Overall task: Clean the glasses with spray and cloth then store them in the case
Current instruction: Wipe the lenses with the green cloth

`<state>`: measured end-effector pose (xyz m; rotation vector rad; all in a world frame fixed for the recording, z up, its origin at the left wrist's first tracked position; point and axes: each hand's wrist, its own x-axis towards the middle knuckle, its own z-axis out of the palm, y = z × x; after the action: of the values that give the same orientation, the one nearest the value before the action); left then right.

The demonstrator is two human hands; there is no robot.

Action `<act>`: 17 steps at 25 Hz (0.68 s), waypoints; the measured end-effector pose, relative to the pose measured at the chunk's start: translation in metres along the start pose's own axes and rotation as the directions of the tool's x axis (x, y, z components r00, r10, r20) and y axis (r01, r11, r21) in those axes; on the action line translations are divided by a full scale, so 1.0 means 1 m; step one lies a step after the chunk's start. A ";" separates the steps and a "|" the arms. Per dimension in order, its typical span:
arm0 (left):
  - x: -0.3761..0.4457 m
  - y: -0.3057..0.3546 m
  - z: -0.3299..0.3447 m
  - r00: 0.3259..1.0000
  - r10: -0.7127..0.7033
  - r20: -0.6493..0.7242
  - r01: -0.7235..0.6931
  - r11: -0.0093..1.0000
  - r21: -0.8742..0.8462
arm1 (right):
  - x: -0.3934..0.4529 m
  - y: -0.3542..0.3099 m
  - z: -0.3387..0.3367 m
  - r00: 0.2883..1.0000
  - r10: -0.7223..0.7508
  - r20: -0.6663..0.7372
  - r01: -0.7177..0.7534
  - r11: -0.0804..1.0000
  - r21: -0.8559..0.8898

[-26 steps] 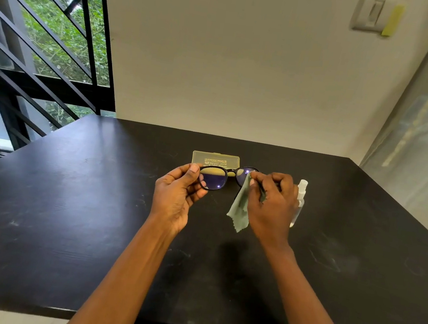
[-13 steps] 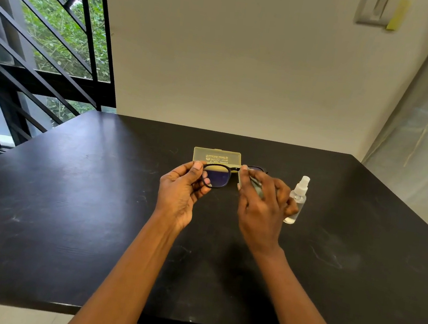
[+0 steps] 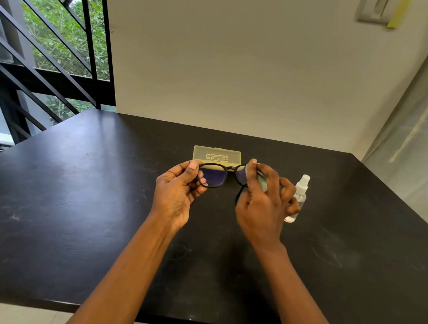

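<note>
Head view: the left hand (image 3: 176, 195) has its grip pinched on one end of the black-framed plastic glasses (image 3: 215, 175), held above the black bench (image 3: 66, 197). The right hand (image 3: 261, 203) has its grip clamped on the pale green cloth (image 3: 262, 180), pressed over the other lens. Just beyond both grips lies the closed yellow translucent plastic case (image 3: 216, 155); the small clear spray bottle (image 3: 299, 197) stands just right of the right grip.

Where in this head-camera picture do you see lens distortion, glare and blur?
Head view: the wide lens bends the window bars and splays the black table edges; daylight from the window leaves a soft sheen on the table's left side; the cloth in the right hand is slightly blurred.
</note>
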<state>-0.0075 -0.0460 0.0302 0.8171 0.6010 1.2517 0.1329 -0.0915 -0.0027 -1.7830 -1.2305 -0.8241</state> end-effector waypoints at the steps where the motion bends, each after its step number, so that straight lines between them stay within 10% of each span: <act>1: 0.000 0.000 0.000 1.000 0.007 -0.002 -0.007 1.000 -0.003 | -0.001 -0.003 0.000 0.999 -0.033 0.007 0.033 0.999 -0.008; 17: 0.002 -0.003 0.002 1.000 0.016 -0.008 -0.016 1.000 -0.023 | 0.002 0.002 0.002 1.000 0.013 -0.014 -0.013 0.999 -0.029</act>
<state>-0.0035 -0.0445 0.0294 0.7991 0.5863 1.2749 0.1360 -0.0891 -0.0023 -1.8035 -1.2023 -0.8502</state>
